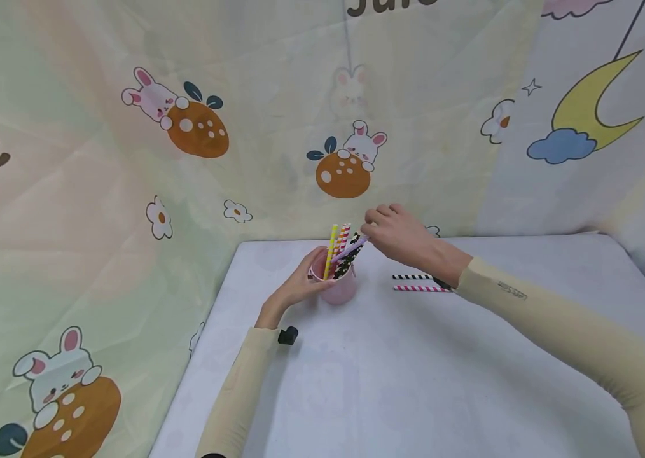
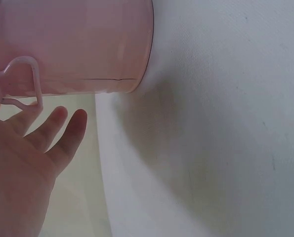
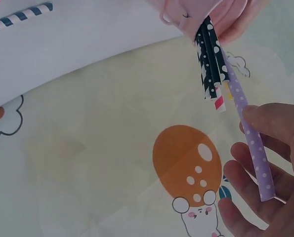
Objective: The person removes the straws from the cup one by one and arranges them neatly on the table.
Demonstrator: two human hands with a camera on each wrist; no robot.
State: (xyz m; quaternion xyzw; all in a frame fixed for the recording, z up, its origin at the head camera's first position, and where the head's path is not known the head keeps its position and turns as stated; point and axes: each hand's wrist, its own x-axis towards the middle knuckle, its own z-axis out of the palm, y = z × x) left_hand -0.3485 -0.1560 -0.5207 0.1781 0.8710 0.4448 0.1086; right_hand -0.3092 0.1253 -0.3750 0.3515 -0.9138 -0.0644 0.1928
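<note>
A small pink bucket (image 1: 339, 294) with a heart-shaped side handle (image 2: 37, 81) stands on the table. My left hand (image 1: 301, 280) holds it at the left, thumb across the front near the rim and fingers behind. Paper straws lean inside: a yellow one (image 1: 331, 251), pink- and red-striped ones (image 1: 346, 233), and several black ones (image 3: 211, 59) with white spots. Above the bucket's right side, my right hand (image 1: 399, 236) pinches a lilac straw with white dots (image 3: 254, 140) between thumb and fingers. The straw's upper end lies across the palm, its lower end inside the bucket.
On the white table (image 1: 368, 381), right of the bucket, lie a black-and-white striped straw (image 1: 411, 277) and a pink-and-white striped one (image 1: 418, 289), side by side. A cartoon-printed cloth backdrop (image 1: 277, 159) rises behind the table's back edge and along its left side.
</note>
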